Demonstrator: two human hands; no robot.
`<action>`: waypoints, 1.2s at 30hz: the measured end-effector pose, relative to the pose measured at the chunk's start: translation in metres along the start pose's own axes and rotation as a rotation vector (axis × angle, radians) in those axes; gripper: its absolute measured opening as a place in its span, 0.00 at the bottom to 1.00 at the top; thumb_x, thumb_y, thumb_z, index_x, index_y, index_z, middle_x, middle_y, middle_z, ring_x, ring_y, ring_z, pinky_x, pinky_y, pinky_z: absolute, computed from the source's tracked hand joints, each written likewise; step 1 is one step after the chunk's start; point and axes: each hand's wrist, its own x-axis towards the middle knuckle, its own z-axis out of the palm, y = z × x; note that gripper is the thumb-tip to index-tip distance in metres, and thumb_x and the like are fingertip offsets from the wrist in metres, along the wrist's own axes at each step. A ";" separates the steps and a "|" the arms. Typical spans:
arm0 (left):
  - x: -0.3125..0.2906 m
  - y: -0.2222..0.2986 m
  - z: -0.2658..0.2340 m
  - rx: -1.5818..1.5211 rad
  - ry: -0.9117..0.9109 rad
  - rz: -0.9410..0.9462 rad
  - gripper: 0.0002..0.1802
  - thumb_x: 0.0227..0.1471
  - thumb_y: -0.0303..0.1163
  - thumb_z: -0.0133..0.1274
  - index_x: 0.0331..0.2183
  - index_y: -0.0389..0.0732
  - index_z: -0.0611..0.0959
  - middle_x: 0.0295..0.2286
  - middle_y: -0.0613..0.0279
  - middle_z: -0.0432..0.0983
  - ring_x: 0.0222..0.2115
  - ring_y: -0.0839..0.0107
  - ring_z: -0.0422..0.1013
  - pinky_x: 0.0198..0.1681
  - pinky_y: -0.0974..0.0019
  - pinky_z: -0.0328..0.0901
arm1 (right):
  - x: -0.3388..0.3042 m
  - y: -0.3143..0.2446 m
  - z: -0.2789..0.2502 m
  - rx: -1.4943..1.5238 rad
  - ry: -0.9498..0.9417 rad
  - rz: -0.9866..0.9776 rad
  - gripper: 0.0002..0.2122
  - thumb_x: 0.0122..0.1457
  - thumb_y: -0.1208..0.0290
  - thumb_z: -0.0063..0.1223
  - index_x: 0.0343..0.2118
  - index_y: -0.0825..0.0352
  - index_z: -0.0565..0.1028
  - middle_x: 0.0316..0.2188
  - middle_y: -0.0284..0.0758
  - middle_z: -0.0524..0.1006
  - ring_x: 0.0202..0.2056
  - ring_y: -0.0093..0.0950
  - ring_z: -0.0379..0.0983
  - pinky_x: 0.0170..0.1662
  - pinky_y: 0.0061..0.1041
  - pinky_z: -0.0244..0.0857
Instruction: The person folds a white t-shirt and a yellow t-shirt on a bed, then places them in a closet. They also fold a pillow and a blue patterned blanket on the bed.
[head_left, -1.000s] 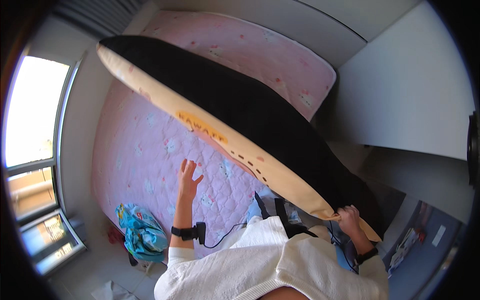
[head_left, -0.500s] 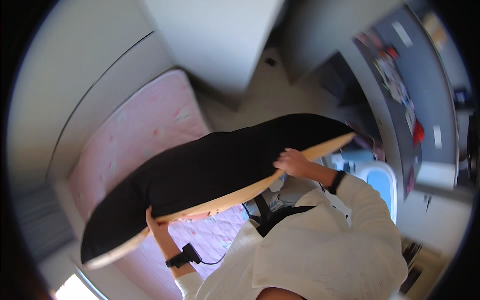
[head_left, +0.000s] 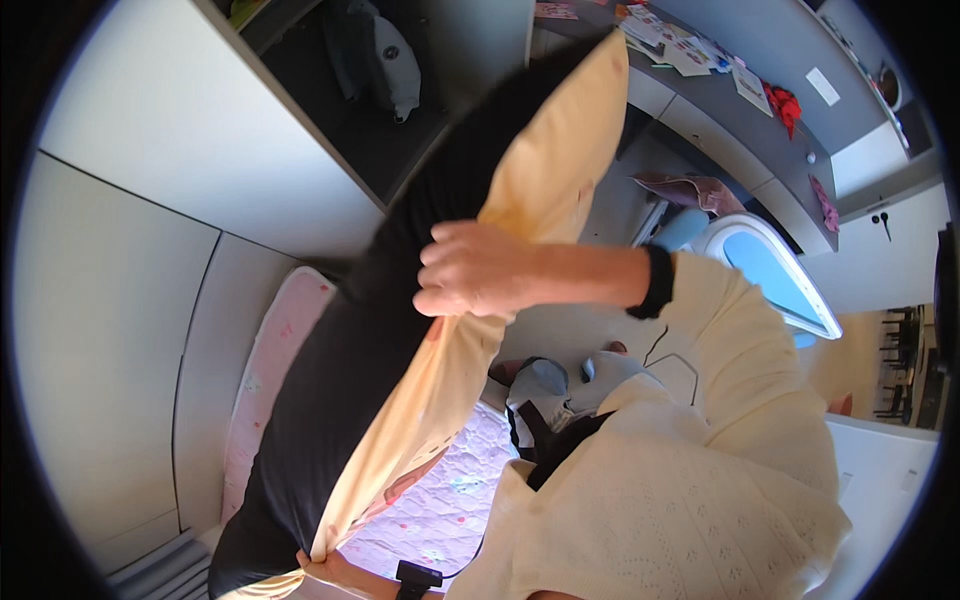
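Observation:
A long, stuffed body pillow (head_left: 335, 370), black on one face and yellow-tan on the other, slants from the lower left up to the top middle. Midway along its edge my right hand (head_left: 470, 268) is closed, with the cloth bunched under its fingers. My left hand (head_left: 322, 566) pinches the same edge near the pillow's lower end; part of that hand is cut off from clear sight low in the picture. Some printed marks show on the tan face, which hangs toward me. A dark band is on my right wrist, and a small black device is on the left.
Below the pillow lies a bed with a pink and lilac quilted mattress (head_left: 440, 500). White cabinet doors (head_left: 110, 300) stand at left, beside an open cupboard with a grey bag (head_left: 388, 65). A papered desk (head_left: 720, 110) and a blue, white-rimmed small table (head_left: 770, 270) are at right.
The pillow has swung from nearly crosswise to a steep slant, its right end now far up. My right hand has moved left and up, my left hand lower. The view has turned too.

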 end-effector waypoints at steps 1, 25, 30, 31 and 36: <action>-0.011 0.007 0.009 -0.011 0.066 0.102 0.22 0.43 0.35 0.50 0.39 0.28 0.78 0.38 0.50 0.76 0.40 0.57 0.72 0.46 0.57 0.69 | 0.005 0.001 -0.028 -0.058 0.044 -0.015 0.05 0.45 0.69 0.53 0.18 0.56 0.68 0.15 0.24 0.67 0.26 0.24 0.68 0.33 0.26 0.58; -0.403 -0.055 0.227 -0.104 -0.954 0.453 0.15 0.50 0.31 0.50 0.39 0.33 0.75 0.43 0.47 0.68 0.44 0.57 0.66 0.46 0.52 0.65 | -0.436 -0.070 -0.558 -0.996 0.256 0.461 0.19 0.60 0.56 0.43 0.20 0.66 0.61 0.18 0.37 0.61 0.22 0.32 0.63 0.27 0.28 0.57; -0.519 -0.085 0.347 -0.305 -1.712 0.036 0.17 0.52 0.30 0.48 0.44 0.33 0.74 0.49 0.46 0.67 0.49 0.57 0.65 0.50 0.51 0.65 | -0.578 -0.109 -0.596 -1.262 0.384 0.619 0.08 0.45 0.76 0.53 0.30 0.68 0.72 0.28 0.37 0.74 0.35 0.34 0.71 0.40 0.28 0.63; -0.550 -0.097 0.378 -0.328 -1.908 -0.082 0.17 0.53 0.30 0.48 0.45 0.33 0.74 0.50 0.46 0.66 0.50 0.58 0.65 0.51 0.51 0.65 | -0.596 -0.112 -0.602 -1.299 0.480 0.631 0.07 0.44 0.77 0.52 0.29 0.69 0.71 0.26 0.37 0.72 0.33 0.35 0.70 0.39 0.28 0.63; -0.747 -0.198 0.484 -0.307 -1.928 -0.279 0.09 0.45 0.24 0.52 0.32 0.32 0.77 0.32 0.51 0.76 0.36 0.59 0.74 0.46 0.53 0.69 | -0.671 -0.146 -0.625 -1.338 0.376 0.940 0.07 0.42 0.79 0.51 0.26 0.70 0.66 0.24 0.39 0.67 0.31 0.38 0.66 0.37 0.28 0.61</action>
